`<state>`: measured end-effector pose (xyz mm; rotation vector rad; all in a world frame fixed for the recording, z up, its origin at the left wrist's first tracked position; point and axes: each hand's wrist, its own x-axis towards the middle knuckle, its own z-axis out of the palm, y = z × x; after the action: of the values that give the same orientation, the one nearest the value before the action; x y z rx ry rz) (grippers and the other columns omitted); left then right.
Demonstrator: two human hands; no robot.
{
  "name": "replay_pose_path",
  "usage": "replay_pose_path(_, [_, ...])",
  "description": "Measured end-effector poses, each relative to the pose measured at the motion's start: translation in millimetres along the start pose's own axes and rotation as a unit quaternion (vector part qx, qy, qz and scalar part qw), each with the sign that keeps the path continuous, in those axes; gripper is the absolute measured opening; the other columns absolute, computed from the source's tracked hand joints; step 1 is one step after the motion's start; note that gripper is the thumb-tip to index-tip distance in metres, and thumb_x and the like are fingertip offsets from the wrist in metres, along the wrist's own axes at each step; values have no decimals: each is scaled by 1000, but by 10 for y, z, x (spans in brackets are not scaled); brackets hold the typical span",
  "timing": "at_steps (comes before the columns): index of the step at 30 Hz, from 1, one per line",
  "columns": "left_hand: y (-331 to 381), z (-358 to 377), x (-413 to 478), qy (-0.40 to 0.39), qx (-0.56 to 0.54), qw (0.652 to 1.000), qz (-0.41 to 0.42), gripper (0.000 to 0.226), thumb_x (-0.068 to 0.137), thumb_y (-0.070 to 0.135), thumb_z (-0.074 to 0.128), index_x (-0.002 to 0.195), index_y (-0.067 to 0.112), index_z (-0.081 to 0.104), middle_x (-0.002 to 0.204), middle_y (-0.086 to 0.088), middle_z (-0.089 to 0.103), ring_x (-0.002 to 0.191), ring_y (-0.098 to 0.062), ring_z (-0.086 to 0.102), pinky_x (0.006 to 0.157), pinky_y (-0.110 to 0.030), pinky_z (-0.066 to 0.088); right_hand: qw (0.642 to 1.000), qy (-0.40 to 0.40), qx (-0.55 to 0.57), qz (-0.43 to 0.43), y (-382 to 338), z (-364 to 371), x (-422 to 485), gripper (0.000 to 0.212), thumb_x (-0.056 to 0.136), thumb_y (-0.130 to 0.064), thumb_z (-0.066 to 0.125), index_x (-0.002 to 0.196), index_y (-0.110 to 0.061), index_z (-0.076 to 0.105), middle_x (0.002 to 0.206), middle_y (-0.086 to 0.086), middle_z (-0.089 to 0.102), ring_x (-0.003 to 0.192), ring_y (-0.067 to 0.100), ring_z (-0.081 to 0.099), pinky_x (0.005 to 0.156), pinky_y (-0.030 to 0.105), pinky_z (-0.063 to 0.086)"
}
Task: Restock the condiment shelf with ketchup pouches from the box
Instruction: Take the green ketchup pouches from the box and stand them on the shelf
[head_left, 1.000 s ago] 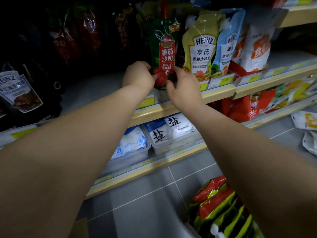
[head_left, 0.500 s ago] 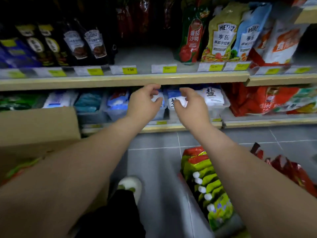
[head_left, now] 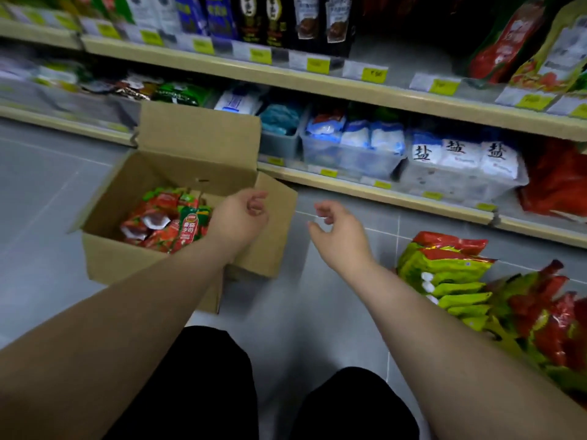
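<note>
Cardboard box (head_left: 178, 198) sits open on the floor below the shelf (head_left: 317, 81); ketchup pouches (head_left: 168, 220) heaped inside; your left hand (head_left: 239, 217) hovers over them, loosely curled, empty; right hand (head_left: 340, 233) beside it, fingers spread, empty.

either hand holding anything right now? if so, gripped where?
Nothing held. Left hand hangs empty, fingers loosely curled, over the open cardboard box of ketchup pouches; right hand is empty over the floor.
</note>
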<state>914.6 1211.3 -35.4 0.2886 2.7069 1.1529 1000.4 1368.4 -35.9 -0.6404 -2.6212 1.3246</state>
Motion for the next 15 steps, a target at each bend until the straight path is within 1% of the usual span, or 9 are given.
replay_pose_path(3, [-518, -251, 111, -3, 20, 999, -35, 34, 82, 16, 62, 117, 17, 62, 92, -7, 70, 89, -24, 64, 86, -33, 51, 999, -40, -13, 4, -178, 521, 74, 36, 83, -21, 63, 118, -13, 58, 114, 4, 65, 105, 22, 59, 88, 27, 43])
replay_pose_path(5, [-796, -380, 196, -9, 32, 999, -44, 36, 82, 15, 62, 118, 15, 61, 99, -8, 70, 95, -25, 64, 87, -32, 50, 997, -73, -11, 6, -284, 821, 137, 37, 84, -20, 62, 120, -14, 57, 117, 4, 64, 107, 21, 58, 87, 25, 42])
replay_pose_path(6, [-992, -474, 289, -12, 39, 998, -49, 36, 83, 15, 62, 119, 14, 60, 103, -9, 70, 96, -25, 64, 86, -31, 50, 996, -87, -10, 10, -357, 1054, 203, 38, 84, -20, 62, 121, -14, 56, 118, 4, 64, 107, 21, 58, 86, 23, 41])
replay_pose_path(8, [-1327, -570, 459, -25, 55, 996, -65, 40, 83, 17, 63, 123, 15, 58, 109, -7, 68, 93, -22, 63, 78, -28, 48, 993, -112, -10, 19, -428, 1427, 307, 38, 83, -19, 62, 121, -16, 56, 118, 3, 63, 104, 20, 59, 81, 21, 41])
replay_pose_path(11, [-1841, -651, 796, -53, 75, 989, -117, 47, 84, 23, 64, 129, 18, 52, 115, -6, 65, 88, -20, 62, 71, -26, 47, 985, -160, 9, 62, -438, 2028, 491, 39, 82, -16, 64, 119, -16, 55, 116, 6, 62, 93, 18, 57, 80, 25, 44])
replay_pose_path(13, [-2095, -648, 976, -72, 95, 984, -133, 48, 85, 23, 62, 131, 16, 50, 115, -8, 65, 87, -21, 61, 73, -28, 48, 974, -201, 23, 101, -390, 2350, 597, 40, 82, -15, 67, 120, -12, 55, 114, 8, 62, 98, 21, 58, 83, 28, 46])
replay_pose_path(15, [-2339, -620, 1161, -90, 103, 979, -154, 50, 85, 23, 61, 133, 13, 48, 113, -12, 65, 83, -19, 58, 74, -29, 48, 957, -250, 20, 147, -341, 2669, 712, 45, 82, -20, 69, 123, -12, 53, 108, 5, 62, 102, 23, 60, 82, 28, 47])
